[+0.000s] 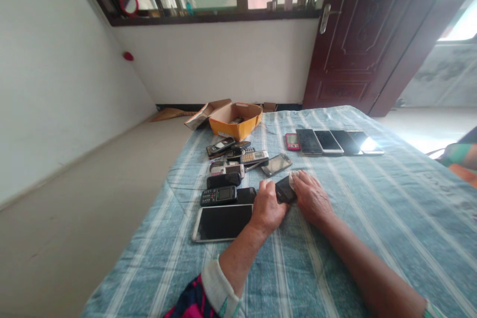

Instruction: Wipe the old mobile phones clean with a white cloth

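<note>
Between my two hands a dark mobile phone lies low over the striped cloth. My left hand is closed around its left end. A white wipe or tissue shows under the fingers of my right hand, which presses it on the phone's right end. Left of my hands lies a large white-edged phone or small tablet with a black screen. Above it are a black keypad phone and a dark phone partly behind my left hand. A grey touchscreen phone sits just beyond my hands.
An open yellow cardboard box stands at the far edge of the cloth. Several old phones are heaped before it, among them a silver keypad phone. A small red phone begins a row of several touchscreen phones at the far right.
</note>
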